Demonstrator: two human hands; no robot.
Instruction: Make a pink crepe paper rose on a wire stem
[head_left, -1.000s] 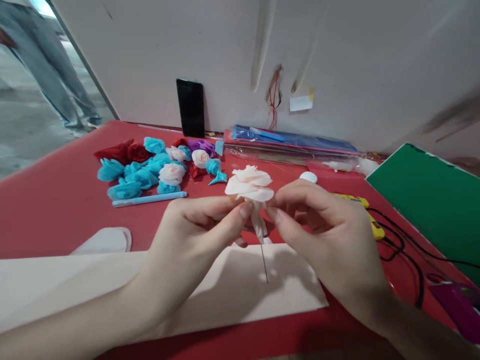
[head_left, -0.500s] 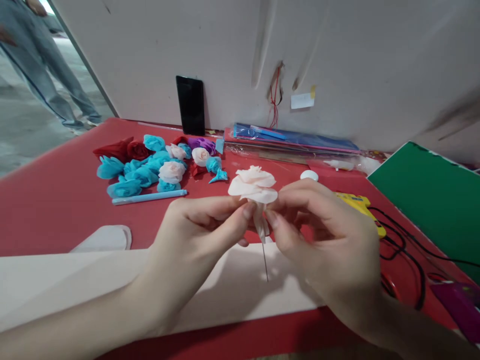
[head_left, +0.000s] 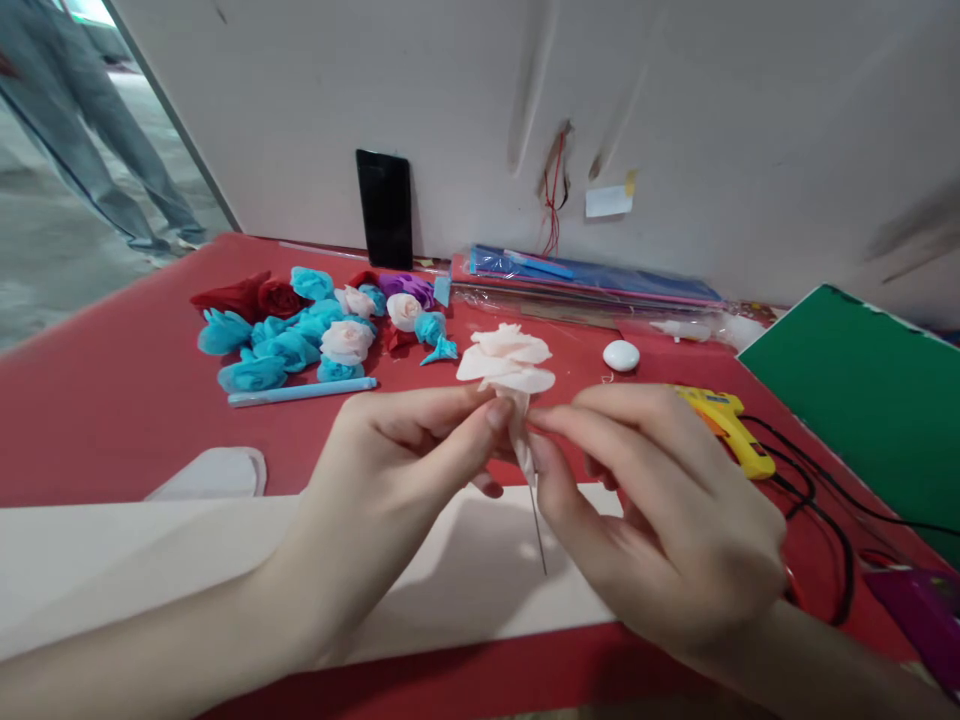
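Note:
A pale pink paper flower [head_left: 510,358] stands upright in front of me, its gathered base tapering down onto a thin wire stem [head_left: 538,530]. My left hand [head_left: 420,450] pinches the base just under the petals between thumb and forefinger. Lower on the same base, the thumb and fingers of my right hand [head_left: 660,500] close around the paper near the top of the wire. Below both hands lies a long white paper strip [head_left: 480,580] on the red table [head_left: 90,420]. Loose white petal pieces [head_left: 217,472] rest at the left.
Finished blue paper flowers [head_left: 285,350] are heaped with red and pink ones, beside a blue pen [head_left: 300,391]. A phone [head_left: 385,208] leans on the wall. To the right are a yellow glue gun [head_left: 739,435], its cable, a white round object [head_left: 621,355] and a green board [head_left: 862,400].
My right hand has slid down the flower's base and shifted slightly right, uncovering the white round object. The wire's lower end has swung a little right. My left hand keeps its pinch.

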